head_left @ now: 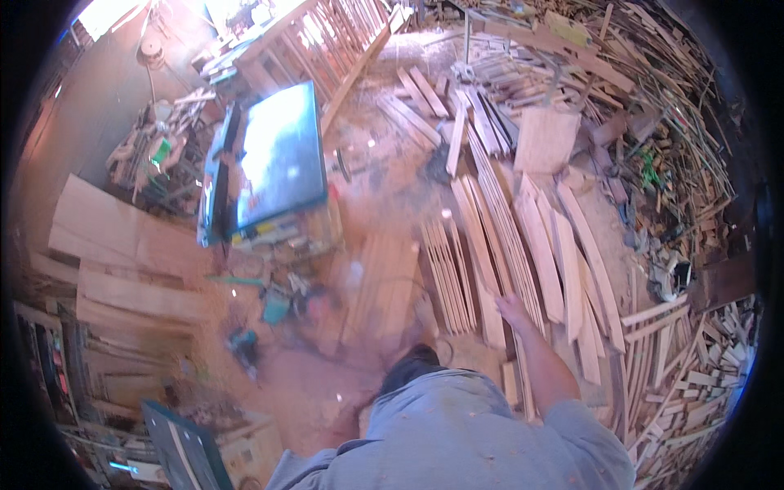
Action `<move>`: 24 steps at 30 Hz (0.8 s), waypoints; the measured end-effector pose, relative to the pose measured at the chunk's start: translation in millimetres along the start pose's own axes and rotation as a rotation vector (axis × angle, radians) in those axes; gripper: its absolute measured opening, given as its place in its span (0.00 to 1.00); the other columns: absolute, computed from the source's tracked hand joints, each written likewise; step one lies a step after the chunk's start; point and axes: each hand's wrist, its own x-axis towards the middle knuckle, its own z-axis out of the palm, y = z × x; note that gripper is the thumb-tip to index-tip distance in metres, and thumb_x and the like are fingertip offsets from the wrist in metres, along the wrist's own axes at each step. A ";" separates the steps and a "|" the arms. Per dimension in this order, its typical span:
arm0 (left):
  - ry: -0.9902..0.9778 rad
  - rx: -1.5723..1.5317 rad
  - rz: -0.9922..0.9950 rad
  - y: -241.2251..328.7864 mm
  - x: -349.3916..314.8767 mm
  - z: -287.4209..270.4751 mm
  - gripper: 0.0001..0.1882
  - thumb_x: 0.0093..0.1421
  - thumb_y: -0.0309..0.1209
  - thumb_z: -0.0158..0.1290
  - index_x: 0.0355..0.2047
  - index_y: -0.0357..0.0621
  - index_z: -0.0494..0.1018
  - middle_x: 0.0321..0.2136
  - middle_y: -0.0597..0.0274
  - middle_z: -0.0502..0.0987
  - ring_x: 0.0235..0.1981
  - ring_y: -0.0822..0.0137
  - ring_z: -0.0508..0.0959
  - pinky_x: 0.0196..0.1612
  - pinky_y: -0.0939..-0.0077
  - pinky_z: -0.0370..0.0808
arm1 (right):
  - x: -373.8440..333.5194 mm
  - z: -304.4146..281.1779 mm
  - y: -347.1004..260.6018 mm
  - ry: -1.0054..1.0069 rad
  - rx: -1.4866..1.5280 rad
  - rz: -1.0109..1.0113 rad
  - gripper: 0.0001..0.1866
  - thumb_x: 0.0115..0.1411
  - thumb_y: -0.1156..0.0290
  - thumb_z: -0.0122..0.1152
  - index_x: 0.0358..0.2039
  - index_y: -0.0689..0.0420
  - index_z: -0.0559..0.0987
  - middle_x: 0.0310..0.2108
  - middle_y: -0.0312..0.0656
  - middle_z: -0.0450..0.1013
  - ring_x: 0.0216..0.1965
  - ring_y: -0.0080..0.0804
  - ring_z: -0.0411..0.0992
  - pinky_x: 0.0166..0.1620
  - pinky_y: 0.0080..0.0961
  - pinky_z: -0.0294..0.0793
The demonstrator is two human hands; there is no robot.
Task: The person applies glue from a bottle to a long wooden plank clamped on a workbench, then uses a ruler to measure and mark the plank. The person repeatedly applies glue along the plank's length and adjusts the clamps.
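My right hand [510, 310] hangs at the end of my stretched right forearm, above long wooden planks [478, 253] and a stack of thin strips [513, 245]. Its fingers look small and blurred, and whether they touch the wood I cannot tell. Close by stands a row of narrow slats [449, 278]. Curved boards [549, 245] lie to the right of it. Low on my left side, part of my left arm [349, 426] shows beside my grey shirt; the fingers of my left hand are not distinguishable.
A dark, shiny-topped machine table [282, 155] stands ahead on the left. Wide boards [106, 224] lie at the left. A teal power tool [243, 347] rests on the dusty floor. Scrap wood heaps [686, 171] fill the right, and a second table [184, 449] stands lower left.
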 end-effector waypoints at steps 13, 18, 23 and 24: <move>0.167 -0.099 0.446 551.8 351.1 -253.0 0.18 0.65 0.38 0.58 0.49 0.38 0.79 0.44 0.52 0.83 0.48 0.62 0.80 0.53 0.71 0.75 | 221.4 12.8 -117.4 -0.216 -0.290 0.596 0.13 0.60 0.62 0.63 0.34 0.62 0.80 0.25 0.44 0.76 0.25 0.34 0.75 0.26 0.37 0.74; 0.037 -0.047 0.445 662.9 496.0 -313.1 0.22 0.64 0.45 0.58 0.48 0.40 0.80 0.47 0.51 0.82 0.50 0.56 0.81 0.55 0.66 0.75 | 454.9 58.8 -258.1 -0.282 -0.353 0.492 0.14 0.60 0.63 0.62 0.38 0.62 0.79 0.28 0.45 0.77 0.28 0.36 0.76 0.29 0.37 0.75; -0.120 0.168 0.169 764.3 588.6 -425.1 0.20 0.63 0.44 0.56 0.50 0.49 0.80 0.48 0.54 0.82 0.50 0.54 0.81 0.55 0.65 0.75 | 743.5 78.5 -496.6 -0.160 -0.507 0.095 0.16 0.60 0.64 0.61 0.42 0.63 0.78 0.32 0.46 0.78 0.31 0.38 0.77 0.32 0.37 0.77; -0.095 0.099 0.252 789.4 615.2 -445.9 0.20 0.63 0.44 0.56 0.50 0.49 0.80 0.49 0.54 0.82 0.50 0.54 0.81 0.55 0.65 0.75 | 797.2 75.7 -566.7 -0.044 -0.505 -0.015 0.16 0.60 0.64 0.61 0.43 0.63 0.78 0.32 0.46 0.78 0.31 0.38 0.78 0.32 0.37 0.78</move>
